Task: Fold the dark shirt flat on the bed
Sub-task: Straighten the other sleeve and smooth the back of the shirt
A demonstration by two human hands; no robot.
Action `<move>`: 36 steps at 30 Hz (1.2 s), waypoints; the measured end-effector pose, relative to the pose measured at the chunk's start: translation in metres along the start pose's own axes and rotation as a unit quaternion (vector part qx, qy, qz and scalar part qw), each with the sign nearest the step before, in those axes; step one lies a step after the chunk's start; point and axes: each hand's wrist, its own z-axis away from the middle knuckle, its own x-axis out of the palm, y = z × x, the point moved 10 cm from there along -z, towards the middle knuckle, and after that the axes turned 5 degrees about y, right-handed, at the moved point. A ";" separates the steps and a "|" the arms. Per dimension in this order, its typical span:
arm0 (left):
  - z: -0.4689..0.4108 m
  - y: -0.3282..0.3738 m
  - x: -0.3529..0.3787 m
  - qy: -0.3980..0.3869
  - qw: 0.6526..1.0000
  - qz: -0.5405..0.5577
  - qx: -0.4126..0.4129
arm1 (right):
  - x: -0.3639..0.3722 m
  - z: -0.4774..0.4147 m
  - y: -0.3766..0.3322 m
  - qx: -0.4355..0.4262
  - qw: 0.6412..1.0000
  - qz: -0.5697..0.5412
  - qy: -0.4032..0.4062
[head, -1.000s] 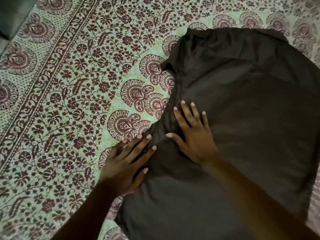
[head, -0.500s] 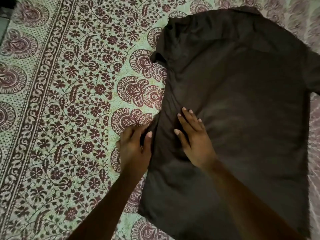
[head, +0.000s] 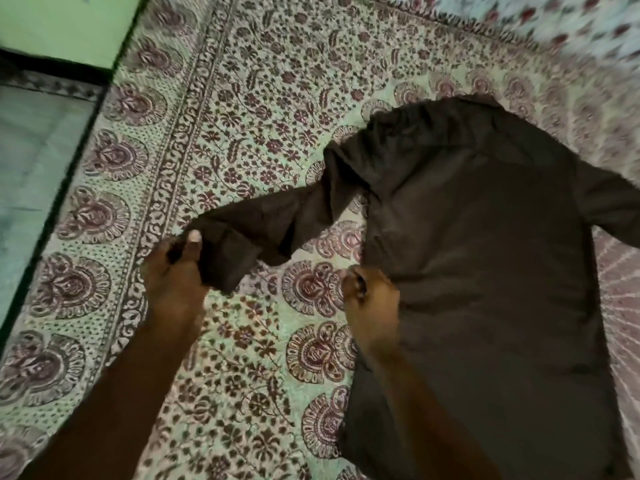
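On a patterned bed point(head: 242, 341), a dark shirt point(head: 485, 254) lies spread open, with one sleeve point(head: 270, 226) drawn out sideways.
The left hand point(head: 173, 282) grips the sleeve end, its fingers point(head: 194, 244) pinching the cloth, thumb on top. The right hand point(head: 370, 303) sits at the shirt's side edge, fingers curled, seemingly pinching it, though blur obscures this. No fold looks made yet; both sleeves and the body are left to fold.

This looks like a bedroom in a home. A floral printed bedsheet point(head: 242, 98) with a wide patterned border covers a bed across most of the view, and a dark shirt point(head: 485, 254) lies spread on it at 3 o'clock. At 9 o'clock the bed's edge meets a pale floor point(head: 34, 161), with a green wall point(head: 69, 26) at 11 o'clock. A 2nd, lighter printed cloth point(head: 571, 19) shows blurred at 1 o'clock.
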 end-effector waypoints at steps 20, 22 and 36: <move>-0.199 0.147 -0.076 -0.026 0.992 -0.074 0.097 | 0.202 -0.052 -0.115 0.422 0.739 -0.523 -0.053; -0.209 0.155 -0.071 -0.033 0.990 -0.085 0.103 | 0.207 -0.061 -0.123 0.412 0.734 -0.537 -0.048; -0.226 0.143 -0.061 0.109 0.817 -0.508 0.251 | 0.154 -0.096 -0.108 0.303 0.930 -0.159 0.138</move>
